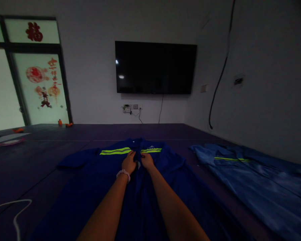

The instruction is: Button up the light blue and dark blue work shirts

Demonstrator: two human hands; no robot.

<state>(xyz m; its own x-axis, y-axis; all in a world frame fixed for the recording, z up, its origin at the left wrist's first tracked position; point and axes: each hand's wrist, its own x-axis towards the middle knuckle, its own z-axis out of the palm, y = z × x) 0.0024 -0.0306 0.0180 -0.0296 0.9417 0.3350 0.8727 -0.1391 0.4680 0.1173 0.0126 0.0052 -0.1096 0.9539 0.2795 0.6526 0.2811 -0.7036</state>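
Note:
A dark blue work shirt (90, 180) with yellow-green and grey reflective stripes across the chest lies spread on the purple table, collar away from me. My left hand (129, 162), with a pale scrunchie (123, 174) at the wrist, is closed at the front opening's left edge, by the stripe. Just across the opening, my right hand (147, 160) pinches the other front edge below the right stripe. Both hands appear to grip the shirt's front edges, close together but apart. The fingertips are partly hidden and dim.
On the right lies a lighter blue garment (240, 177) with a yellow stripe. A white cable (16, 217) curls at the lower left. Small orange items (60, 122) stand at the table's (47, 150) far edge. A television (155, 68) hangs on the far wall.

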